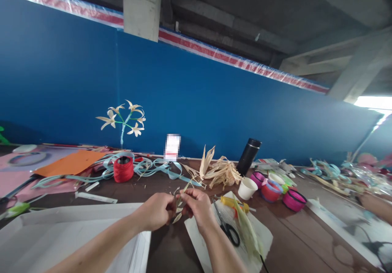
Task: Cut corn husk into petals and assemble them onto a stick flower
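Both my hands meet over the brown table, between a white box and a white sheet. My left hand [159, 211] is closed, its fingers curled round thin strips of dried corn husk [177, 216]. With thumb and forefinger, my right hand [197, 209] pinches the same husk strips just above. Pale strip ends stick out above and below the fingers; what lies inside the grip is partly hidden. Black-handled scissors [228, 228] lie right of my right wrist on the white sheet [196, 236]. Beside them are a yellow-handled tool [234, 203] and a pale green husk [248, 228].
The white box [76, 216] stands at left. Behind are a red thread spool [123, 169], light blue ribbon [150, 167], a husk pile [225, 173], a flower spray [124, 122] and a black bottle [248, 156]. A white cup [247, 188] stands right; another person's arm [376, 207] reaches in.
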The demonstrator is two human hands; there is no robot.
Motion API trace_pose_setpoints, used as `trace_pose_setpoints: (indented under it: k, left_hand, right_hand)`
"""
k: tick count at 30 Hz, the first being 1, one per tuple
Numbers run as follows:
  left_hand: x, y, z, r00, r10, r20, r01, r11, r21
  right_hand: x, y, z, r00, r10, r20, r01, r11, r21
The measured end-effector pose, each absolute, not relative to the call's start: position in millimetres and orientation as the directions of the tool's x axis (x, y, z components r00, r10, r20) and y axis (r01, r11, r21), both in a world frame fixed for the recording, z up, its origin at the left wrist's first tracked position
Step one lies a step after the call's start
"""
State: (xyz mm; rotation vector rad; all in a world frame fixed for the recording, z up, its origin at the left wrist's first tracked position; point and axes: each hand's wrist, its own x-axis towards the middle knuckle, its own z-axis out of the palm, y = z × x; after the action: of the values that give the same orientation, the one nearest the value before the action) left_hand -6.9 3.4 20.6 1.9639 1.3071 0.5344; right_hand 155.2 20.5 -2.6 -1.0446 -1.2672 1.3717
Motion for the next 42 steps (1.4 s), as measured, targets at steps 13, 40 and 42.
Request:
trace_pose_setpoints:
  k: [13,40,42]
  left_hand:
    - [-4.7,2.5,21.2,0.380,0.925,0.017,0.666,-0.287,0.688]
    - [0.3,3.9,23.0,0.357,0.934,-0.024,0.632,-0.223,0.743]
    - [0.5,4.0,23.0,0.355,0.935,-0.024,0.638,-0.223,0.737]
  right_hand:
    - [154.4,20.1,-0.3,-0.177,0.984,-0.016,-0.076,-0.030,-0.997]
    - [155.2,19.5,-2.0,-0.168,0.986,0.002,-0.072,-0.010,-0.997]
    - [154.8,20.1,-2.2,-0.164,0.986,-0.013,-0.071,-0.025,-0.997]
